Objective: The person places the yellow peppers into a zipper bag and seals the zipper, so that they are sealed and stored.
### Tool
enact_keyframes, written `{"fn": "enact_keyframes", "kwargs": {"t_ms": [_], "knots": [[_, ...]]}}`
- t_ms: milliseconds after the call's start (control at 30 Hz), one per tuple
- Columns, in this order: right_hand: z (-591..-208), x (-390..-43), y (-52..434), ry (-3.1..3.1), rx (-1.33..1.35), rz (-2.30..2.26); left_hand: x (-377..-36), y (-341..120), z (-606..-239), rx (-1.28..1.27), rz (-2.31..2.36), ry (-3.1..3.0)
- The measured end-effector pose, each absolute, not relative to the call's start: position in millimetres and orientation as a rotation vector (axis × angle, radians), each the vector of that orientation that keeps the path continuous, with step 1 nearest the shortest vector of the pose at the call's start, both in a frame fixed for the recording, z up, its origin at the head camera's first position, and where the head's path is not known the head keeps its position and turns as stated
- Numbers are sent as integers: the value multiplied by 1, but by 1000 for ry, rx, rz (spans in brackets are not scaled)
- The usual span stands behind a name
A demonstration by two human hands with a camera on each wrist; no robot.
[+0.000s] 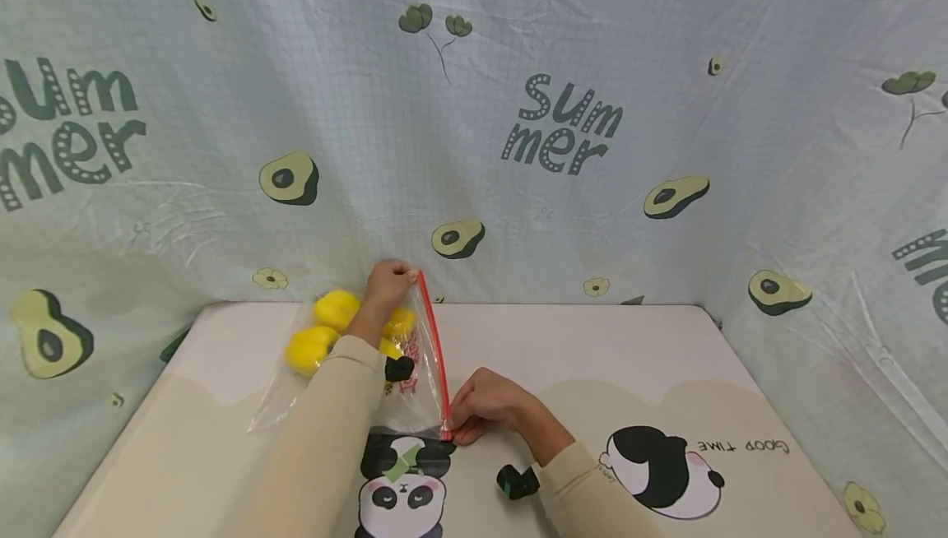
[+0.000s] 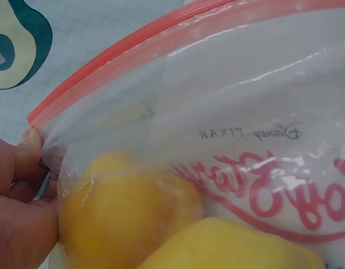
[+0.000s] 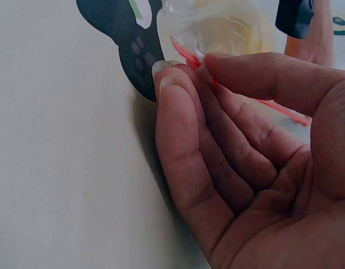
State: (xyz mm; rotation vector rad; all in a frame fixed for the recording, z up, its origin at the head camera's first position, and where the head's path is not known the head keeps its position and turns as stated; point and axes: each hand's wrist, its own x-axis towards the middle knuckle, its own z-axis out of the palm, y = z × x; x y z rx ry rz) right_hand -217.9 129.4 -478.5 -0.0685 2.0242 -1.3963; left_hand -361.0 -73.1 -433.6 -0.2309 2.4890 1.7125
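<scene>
A clear zip-top bag with a red zip strip lies sideways, its mouth to the right. Inside it are several yellow lemon-shaped fruits. My left hand reaches across the bag and pinches the far end of the strip. At the near end, the right hand pinches the other corner between thumb and fingers. The left wrist view shows red lettering on the bag and the fruits behind the film. In the right wrist view, the red corner sticks out past the right hand's fingertips.
A pale table printed with a panda and a black-and-white dog lies beneath. Avocado-patterned cloth hangs behind it and at both sides. A small black device sits at the right wrist, another at the left.
</scene>
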Motion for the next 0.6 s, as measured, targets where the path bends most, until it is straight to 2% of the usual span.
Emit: {"fn": "enact_keyframes", "kwargs": {"t_ms": [400, 600], "knots": [[-477, -218, 130, 2065, -90, -1402, -357, -73, -433, -158, 1711, 2532], [-464, -221, 137, 2304, -111, -1372, -350, -74, -417, 27, 1632, 2604]]}}
